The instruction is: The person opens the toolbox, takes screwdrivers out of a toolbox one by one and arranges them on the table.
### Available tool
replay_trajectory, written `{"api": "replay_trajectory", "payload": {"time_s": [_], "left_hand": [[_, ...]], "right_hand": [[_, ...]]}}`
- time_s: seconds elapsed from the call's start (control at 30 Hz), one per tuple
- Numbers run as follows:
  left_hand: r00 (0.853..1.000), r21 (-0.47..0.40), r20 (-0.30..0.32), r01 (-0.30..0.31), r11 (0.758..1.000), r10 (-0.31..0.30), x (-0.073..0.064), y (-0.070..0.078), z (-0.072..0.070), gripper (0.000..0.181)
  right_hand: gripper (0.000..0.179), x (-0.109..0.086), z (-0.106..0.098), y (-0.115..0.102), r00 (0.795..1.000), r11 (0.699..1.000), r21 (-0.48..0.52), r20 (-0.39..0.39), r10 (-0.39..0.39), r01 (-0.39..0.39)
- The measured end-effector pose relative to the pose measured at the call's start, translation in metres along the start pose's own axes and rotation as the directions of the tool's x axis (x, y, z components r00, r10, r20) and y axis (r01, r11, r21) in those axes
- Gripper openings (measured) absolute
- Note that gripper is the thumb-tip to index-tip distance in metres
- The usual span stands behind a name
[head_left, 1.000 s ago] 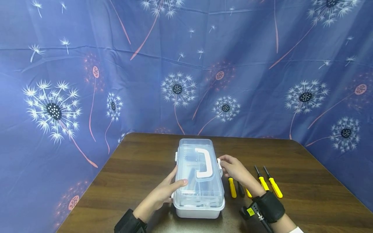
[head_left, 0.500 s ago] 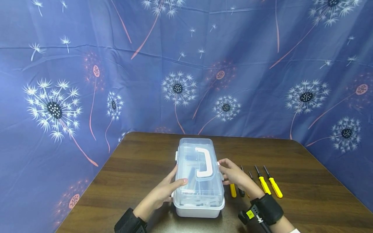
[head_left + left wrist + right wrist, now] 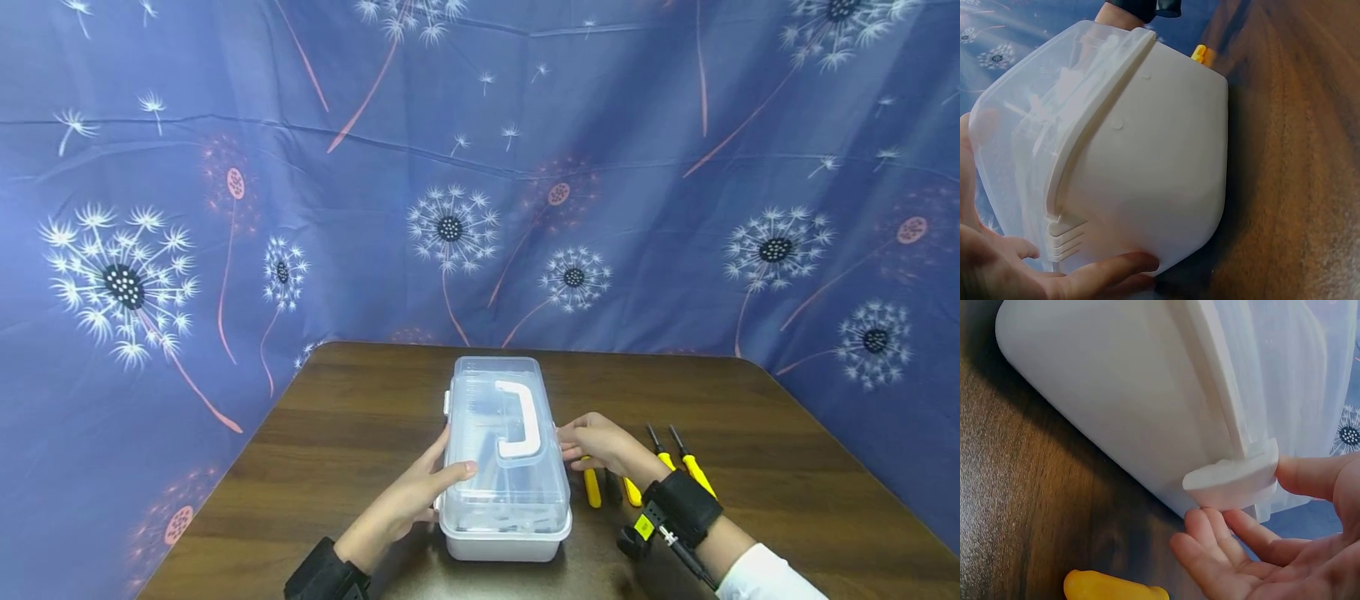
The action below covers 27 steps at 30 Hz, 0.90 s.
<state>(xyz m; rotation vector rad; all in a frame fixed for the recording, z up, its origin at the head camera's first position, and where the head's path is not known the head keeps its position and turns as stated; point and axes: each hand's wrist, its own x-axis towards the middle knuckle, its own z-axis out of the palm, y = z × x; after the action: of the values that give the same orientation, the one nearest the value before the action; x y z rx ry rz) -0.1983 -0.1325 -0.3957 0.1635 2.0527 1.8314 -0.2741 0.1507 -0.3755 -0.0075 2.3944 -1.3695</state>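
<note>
A box (image 3: 506, 546) with a white base and a clear lid (image 3: 480, 417) stands lengthwise in front of me. Its white handle (image 3: 531, 421) lies flat on the lid, and pale contents blur through the plastic. My left hand (image 3: 405, 500) grips the left side, thumb over the lid and fingers against the wall. At the right side, my right hand (image 3: 600, 442) holds a white latch (image 3: 1232, 481). In the right wrist view, the thumb meets its upper end and fingertips touch its lower end, which stands out from the wall. My hand hides this latch in the head view.
Several screwdrivers lie right of the box, partly under my right forearm: one yellow handle (image 3: 592, 487) close to the box, another yellow-handled screwdriver (image 3: 693, 471) farther right. The wooden table (image 3: 360, 408) ends at a blue dandelion-print cloth (image 3: 360, 250).
My right hand has shifted slightly down and toward the box wall, and the latch it holds has dropped from sight in the head view. My left hand keeps its grip. The head view has shifted slightly.
</note>
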Motion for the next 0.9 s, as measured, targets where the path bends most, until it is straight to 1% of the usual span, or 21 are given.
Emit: {"api": "replay_trajectory", "payload": {"time_s": [0.17,0.37,0.57,0.7,0.83,0.9], "left_hand": [[1.000,0.007,-0.001,0.000,1.000,0.000,0.000,0.000,0.000,0.094],[1.000,0.003,0.002,-0.009,1.000,0.009,0.001,0.000,0.000,0.093],[1.000,0.004,-0.001,-0.002,1.000,0.002,-0.001,0.000,-0.001,0.093],[1.000,-0.007,-0.002,-0.002,1.000,0.002,-0.001,-0.001,-0.002,0.093],[1.000,-0.019,-0.006,-0.002,1.000,0.002,0.001,0.000,-0.002,0.093],[1.000,-0.027,-0.007,-0.001,1.000,0.001,0.001,0.000,-0.002,0.093]], "right_hand": [[0.041,-0.001,0.002,0.000,1.000,1.000,0.015,-0.026,-0.001,0.001],[0.043,-0.002,0.006,0.002,0.999,0.997,0.077,-0.037,0.006,-0.004],[0.044,-0.002,0.009,0.004,0.999,0.995,0.096,-0.045,0.024,-0.019],[0.047,-0.001,0.007,0.007,1.000,0.995,0.098,-0.015,-0.010,0.012],[0.048,0.001,0.005,0.011,0.999,0.994,0.101,-0.005,-0.039,0.039],[0.048,0.003,0.005,0.013,0.999,0.993,0.113,-0.009,-0.040,0.041]]}}
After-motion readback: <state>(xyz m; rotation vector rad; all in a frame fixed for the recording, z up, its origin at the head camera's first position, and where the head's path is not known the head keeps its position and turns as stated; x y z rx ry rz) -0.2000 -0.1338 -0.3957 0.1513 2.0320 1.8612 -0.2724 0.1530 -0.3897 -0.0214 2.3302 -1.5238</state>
